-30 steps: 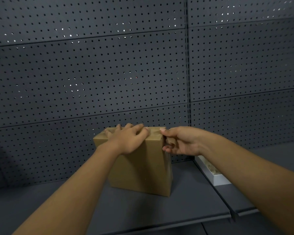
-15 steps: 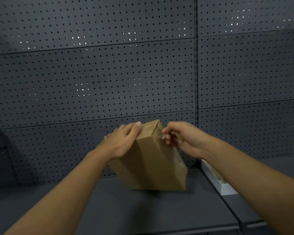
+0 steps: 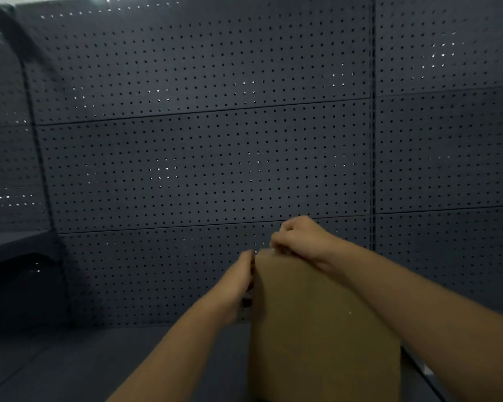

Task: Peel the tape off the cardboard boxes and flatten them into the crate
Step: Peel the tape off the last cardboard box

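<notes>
box (image 3: 317, 323) swung nearer (upright), both hands (image 3: 296, 236) gripping its top.

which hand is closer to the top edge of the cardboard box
Right. The right hand sits on the cardboard box at its top edge, fingers curled there. The left hand is lower, against the box's left side.

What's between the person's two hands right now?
The upper edge of the cardboard box. In the head view, the left hand holds its left side and the right hand grips its top.
</notes>
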